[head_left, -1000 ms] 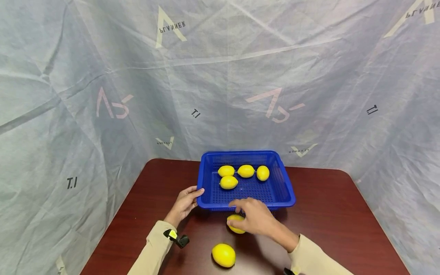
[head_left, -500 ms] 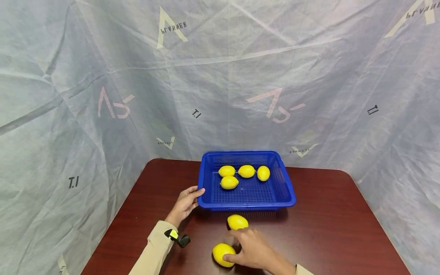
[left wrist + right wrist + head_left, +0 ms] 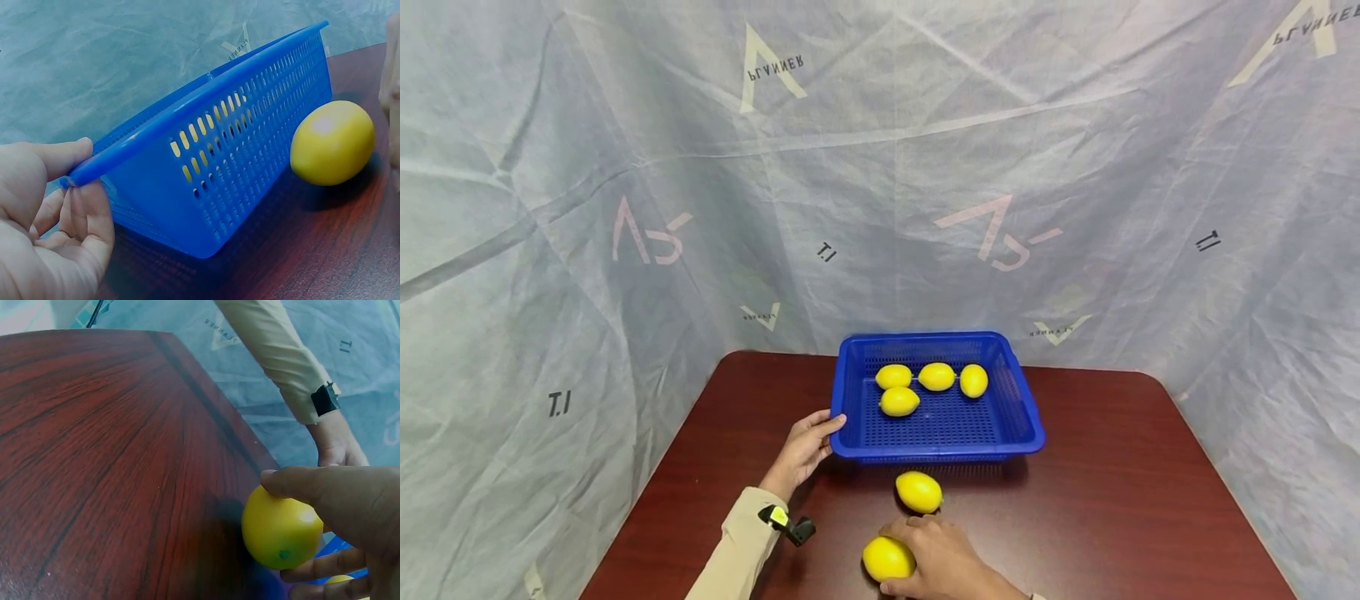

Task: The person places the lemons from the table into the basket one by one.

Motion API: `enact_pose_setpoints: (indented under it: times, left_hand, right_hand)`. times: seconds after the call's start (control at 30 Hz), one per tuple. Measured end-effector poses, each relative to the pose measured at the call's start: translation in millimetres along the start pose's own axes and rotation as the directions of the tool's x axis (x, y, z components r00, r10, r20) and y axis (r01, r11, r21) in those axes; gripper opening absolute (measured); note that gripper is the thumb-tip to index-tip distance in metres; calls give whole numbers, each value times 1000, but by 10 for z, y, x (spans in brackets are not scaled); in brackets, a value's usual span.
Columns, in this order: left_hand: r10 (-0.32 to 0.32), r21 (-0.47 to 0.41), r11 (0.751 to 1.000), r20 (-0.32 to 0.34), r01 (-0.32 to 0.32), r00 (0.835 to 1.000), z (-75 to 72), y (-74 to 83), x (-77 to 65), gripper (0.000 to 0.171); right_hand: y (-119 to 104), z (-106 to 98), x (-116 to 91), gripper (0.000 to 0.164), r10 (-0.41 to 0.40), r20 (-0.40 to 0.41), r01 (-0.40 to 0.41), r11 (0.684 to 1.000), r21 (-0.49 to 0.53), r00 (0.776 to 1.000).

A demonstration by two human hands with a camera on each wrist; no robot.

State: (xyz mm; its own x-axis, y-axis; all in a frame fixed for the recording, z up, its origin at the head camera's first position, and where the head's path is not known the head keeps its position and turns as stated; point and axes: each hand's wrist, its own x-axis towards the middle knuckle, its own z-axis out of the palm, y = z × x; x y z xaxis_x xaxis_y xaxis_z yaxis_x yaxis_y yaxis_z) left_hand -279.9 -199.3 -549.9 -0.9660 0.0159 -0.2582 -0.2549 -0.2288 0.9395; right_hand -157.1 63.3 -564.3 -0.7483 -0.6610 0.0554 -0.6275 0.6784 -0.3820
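Note:
My left hand (image 3: 805, 448) pinches the left front corner of a blue plastic basket (image 3: 925, 450), thumb over the rim (image 3: 144, 140) and fingers beneath. Several yellow lemons (image 3: 899, 402) lie inside the basket. At the front of the table, my right hand (image 3: 942, 562) grips a lemon (image 3: 887, 559) from its right side. In the right wrist view the thumb presses on this lemon (image 3: 281, 528) and the fingers curl around its other side. Another lemon (image 3: 919, 492) lies on the table between the basket and my right hand; the left wrist view shows this lemon (image 3: 334, 144) beside the basket wall.
The dark red-brown wooden table (image 3: 1120, 475) has rounded far corners. Grey fabric sheeting (image 3: 880, 183) with printed letters hangs behind it and along both sides. The basket stands near the table's far edge.
My right hand has moved back from above the lemon by the basket to the nearer lemon and closed its fingers on it. The left hand and the basket have stayed in place.

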Motion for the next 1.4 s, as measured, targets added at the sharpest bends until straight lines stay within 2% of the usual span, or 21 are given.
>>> enact_pose_setpoints:
  times: [0.17, 0.47, 0.67, 0.87, 1.1, 1.27, 1.4]
  left_hand:
    - [3, -18, 1000, -4, -3, 1000, -6, 6, 6, 46]
    - [1, -10, 1000, -13, -1, 1000, -25, 1, -22, 44]
    - [0, -9, 1000, -18, 0, 1000, -41, -5, -23, 43]
    - [-1, -40, 999, -12, 0, 1000, -37, -6, -3, 44]
    - [3, -37, 999, -9, -3, 1000, -14, -1, 10, 43]
    - [-2, -29, 1000, -6, 2, 1000, -7, -7, 26, 45]
    - [-6, -32, 999, -1, 6, 1000, -14, -21, 34, 45]
  right_hand:
    - [24, 19, 20, 49, -35, -50, 35, 999, 13, 998]
    - [33, -34, -4, 48, -42, -115, 55, 993, 105, 992]
    - [22, -227, -12, 49, -76, -169, 100, 985, 141, 983]
    - [39, -508, -6, 52, -78, -167, 107, 980, 170, 983]
    - [110, -831, -5, 56, -51, -199, 67, 995, 72, 979]
    - [211, -1092, 32, 56, -83, -247, 78, 996, -31, 966]
    - [335, -1371, 130, 55, -90, -243, 72, 994, -84, 966]
